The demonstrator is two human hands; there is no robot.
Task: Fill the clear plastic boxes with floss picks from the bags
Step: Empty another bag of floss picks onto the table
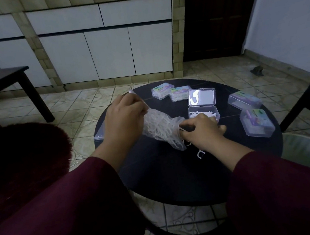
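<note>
Left grip (122, 118) holds picks bag (160, 128); right grip (201, 130) pinches picks; open box (204, 112) part-filled.

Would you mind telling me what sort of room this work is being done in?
Probably a room in a home, perhaps a kitchen or dining area: tiled floor, white cabinet doors set in a tiled surround, and a small round dark table.

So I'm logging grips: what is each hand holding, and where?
Left hand grips the bag of floss picks at its upper end; right hand pinches picks at the bag's mouth.
</note>
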